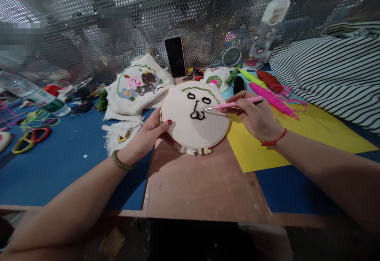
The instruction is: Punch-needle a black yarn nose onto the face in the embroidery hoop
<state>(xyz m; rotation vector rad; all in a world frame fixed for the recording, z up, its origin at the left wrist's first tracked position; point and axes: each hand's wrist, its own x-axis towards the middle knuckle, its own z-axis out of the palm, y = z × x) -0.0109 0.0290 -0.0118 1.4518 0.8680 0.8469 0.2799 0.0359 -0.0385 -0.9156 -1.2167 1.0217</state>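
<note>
My left hand grips the left edge of a round embroidery hoop, thumb on top of the white cloth and the other fingers partly hidden beneath. Black stitched outlines of two eyes, a nose line and a mouth show on the cloth, with a green stitched arc above them. Between the fingers of my right hand is a pink-handled punch needle. Its thin metal tip meets the cloth, or hovers just over it, beside the black mouth outline. The hoop's screw fitting faces me.
Embroidered cloths lie behind to the left, near scissors and a plastic bottle. A phone leans on the perforated metal screen. Pink yarn, yellow sheet and striped fabric are on the right.
</note>
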